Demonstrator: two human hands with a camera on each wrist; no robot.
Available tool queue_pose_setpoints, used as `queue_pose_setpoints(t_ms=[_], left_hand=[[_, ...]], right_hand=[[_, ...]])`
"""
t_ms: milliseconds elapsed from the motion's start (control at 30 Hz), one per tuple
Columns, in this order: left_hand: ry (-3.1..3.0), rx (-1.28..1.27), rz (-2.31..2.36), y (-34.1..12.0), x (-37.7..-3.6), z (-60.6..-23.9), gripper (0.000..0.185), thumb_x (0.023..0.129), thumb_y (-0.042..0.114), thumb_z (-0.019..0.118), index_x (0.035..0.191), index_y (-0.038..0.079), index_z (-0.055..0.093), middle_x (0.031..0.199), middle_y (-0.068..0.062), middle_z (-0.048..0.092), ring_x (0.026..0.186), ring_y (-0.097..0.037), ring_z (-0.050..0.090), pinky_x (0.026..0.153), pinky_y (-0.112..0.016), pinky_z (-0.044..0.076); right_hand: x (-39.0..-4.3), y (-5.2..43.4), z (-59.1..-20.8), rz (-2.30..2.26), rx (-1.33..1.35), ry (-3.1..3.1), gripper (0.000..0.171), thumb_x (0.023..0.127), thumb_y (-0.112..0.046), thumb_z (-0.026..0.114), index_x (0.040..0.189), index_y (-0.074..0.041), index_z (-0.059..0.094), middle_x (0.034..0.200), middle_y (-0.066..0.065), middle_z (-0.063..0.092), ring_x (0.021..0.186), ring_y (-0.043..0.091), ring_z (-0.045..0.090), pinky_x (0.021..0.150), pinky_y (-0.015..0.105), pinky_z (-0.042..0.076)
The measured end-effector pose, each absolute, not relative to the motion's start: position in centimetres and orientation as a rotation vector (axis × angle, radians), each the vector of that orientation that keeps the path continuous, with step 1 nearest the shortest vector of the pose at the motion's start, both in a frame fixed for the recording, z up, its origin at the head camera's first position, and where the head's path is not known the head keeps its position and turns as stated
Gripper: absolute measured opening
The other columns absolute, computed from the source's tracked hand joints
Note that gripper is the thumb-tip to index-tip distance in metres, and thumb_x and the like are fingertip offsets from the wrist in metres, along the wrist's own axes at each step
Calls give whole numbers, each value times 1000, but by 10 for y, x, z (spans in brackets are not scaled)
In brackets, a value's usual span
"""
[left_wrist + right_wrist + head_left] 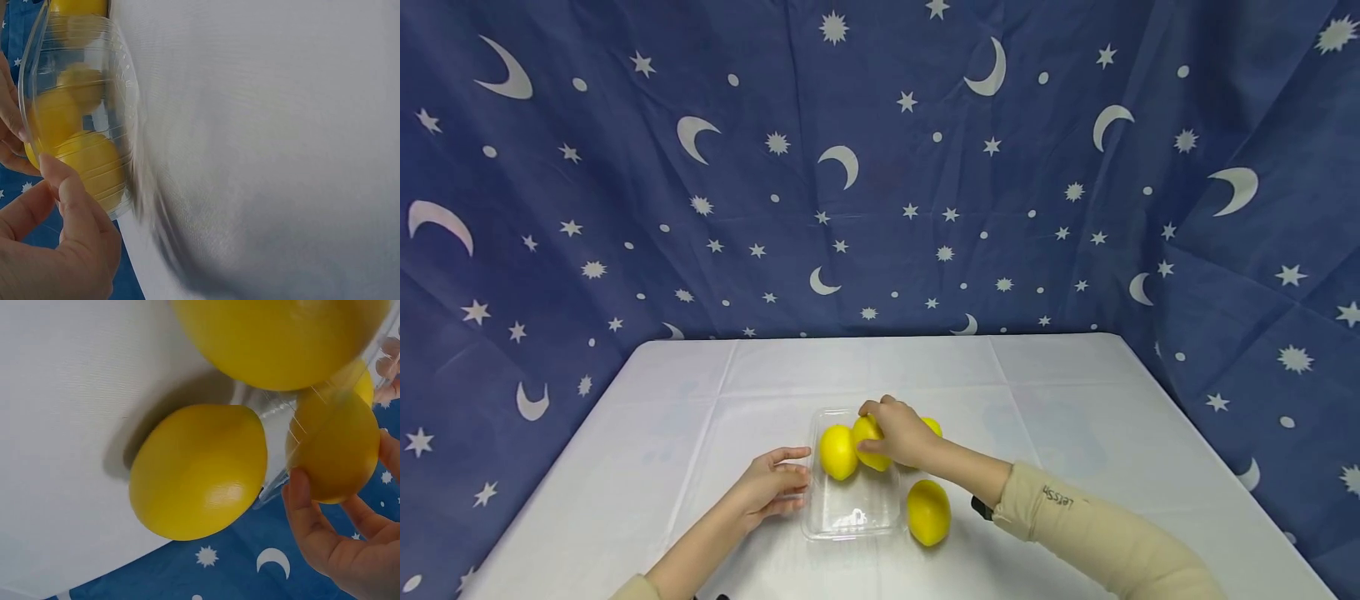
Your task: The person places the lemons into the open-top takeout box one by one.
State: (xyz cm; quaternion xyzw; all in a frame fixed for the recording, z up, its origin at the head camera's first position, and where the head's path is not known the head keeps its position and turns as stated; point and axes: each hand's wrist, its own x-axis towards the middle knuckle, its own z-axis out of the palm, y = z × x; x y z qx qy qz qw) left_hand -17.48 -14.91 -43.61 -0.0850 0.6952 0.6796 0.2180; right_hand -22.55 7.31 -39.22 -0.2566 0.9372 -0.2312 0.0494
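My right hand (901,433) grips a yellow lemon (868,439) over the clear plastic tray (852,510); my left hand (770,486), fingers relaxed, touches the tray's left wall. Another lemon (837,452) sits inside, one (928,512) just beside on white tablecloth (1060,417). Blue moon-and-star backdrop (880,167) behind.

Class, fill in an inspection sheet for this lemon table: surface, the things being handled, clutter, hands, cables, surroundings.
Surface: table under a white cloth, creased.
Things handled: clear plastic tray; one lemon in it; a second lemon held over it; a third lemon on the cloth by the tray's right side; a fourth lemon partly hidden behind the right hand.
Clutter: nothing seen.
Hands: left hand touches the tray's left edge, fingers relaxed; right hand has its grip on the second lemon.
Cables: nothing seen.
Surroundings: blue moon-and-star backdrop.
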Motion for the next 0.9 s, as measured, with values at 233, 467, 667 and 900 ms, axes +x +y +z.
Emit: queue_pose_setpoints(t_ms=[233, 467, 667, 900], left_hand=[[1957, -260, 1879, -147, -174, -437, 50, 86, -1, 59, 132, -3, 41, 84, 1, 56, 71, -11, 57, 59, -20, 57], [1955, -219, 1861, -146, -175, -435, 49, 86, 3, 57, 131, -3, 39, 86, -3, 55, 72, -12, 56, 63, -22, 58], [1942, -230, 1859, -147, -176, -434, 51, 86, 2, 57, 133, -1, 37, 87, -3, 57, 73, -12, 56, 65, -24, 58], [1948, -223, 1858, -147, -175, -433, 52, 86, 0, 57, 134, 0, 36, 88, -4, 56, 73, -12, 56, 63, -21, 57]], right_hand=[[-227, 68, -404, -525, -834, 2951, 40, 77, -27, 77, 104, -1, 64, 82, 7, 61, 73, 17, 48, 63, 21, 42], [-227, 61, -409, -296, -918, 3037, 34, 74, -32, 79, 87, -4, 64, 72, 5, 55, 68, 19, 44, 56, 21, 39], [-226, 60, -406, -311, -893, 3027, 34, 73, -31, 80, 88, -4, 65, 74, 5, 54, 68, 18, 44, 56, 20, 39], [-225, 60, -403, -327, -889, 3011, 37, 73, -29, 80, 97, -4, 67, 81, 6, 56, 70, 18, 45, 59, 20, 42]])
